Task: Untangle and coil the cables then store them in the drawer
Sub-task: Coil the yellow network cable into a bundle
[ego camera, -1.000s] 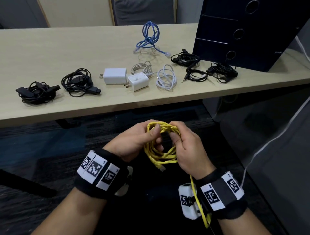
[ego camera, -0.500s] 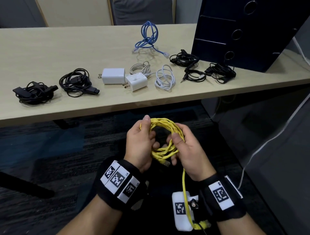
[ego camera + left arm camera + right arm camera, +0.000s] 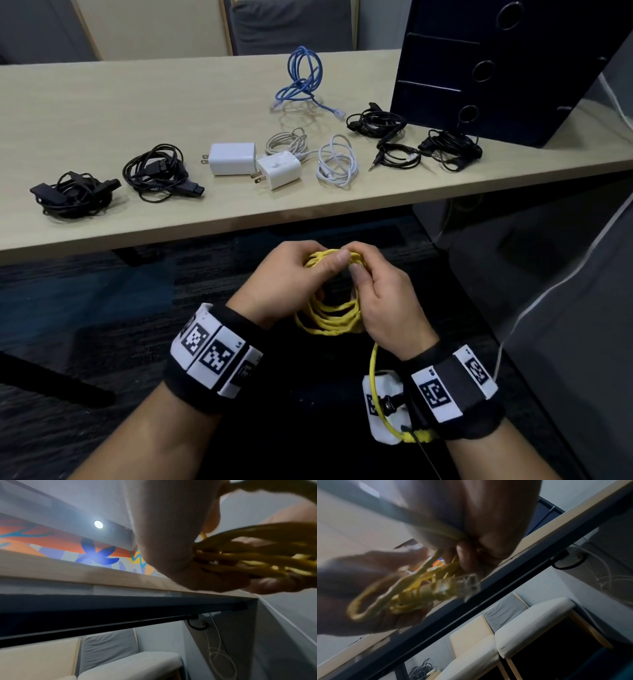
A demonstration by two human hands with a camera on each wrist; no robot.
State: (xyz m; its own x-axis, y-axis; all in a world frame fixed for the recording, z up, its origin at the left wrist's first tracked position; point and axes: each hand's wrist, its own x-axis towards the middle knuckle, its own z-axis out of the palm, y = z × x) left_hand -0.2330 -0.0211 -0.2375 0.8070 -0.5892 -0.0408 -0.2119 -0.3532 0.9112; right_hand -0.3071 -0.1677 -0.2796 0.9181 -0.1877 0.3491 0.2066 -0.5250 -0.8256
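Note:
A yellow network cable (image 3: 329, 317) hangs in a coil between both hands, below the table's front edge. My left hand (image 3: 291, 274) grips the top of the coil, thumb pressed across the strands. My right hand (image 3: 383, 294) pinches the coil from the right side. One loose yellow strand (image 3: 375, 377) trails down past the right wrist. The right wrist view shows the coil (image 3: 406, 592) and its clear plug (image 3: 462, 584) under the fingers. In the left wrist view the strands (image 3: 257, 555) look blurred. The dark drawer unit (image 3: 496, 68) stands on the table at the right.
On the wooden table (image 3: 137, 102) lie a blue cable (image 3: 301, 82), two white chargers (image 3: 233, 159), white cables (image 3: 337, 161) and several black cable bundles (image 3: 156, 171). A thin white wire (image 3: 565, 274) runs down at the right. Dark carpet lies below.
The left hand turned back over the top of the coil and its wrist swung outward to the left. The right hand shifted its pinch round the coil. The trailing strand is shorter.

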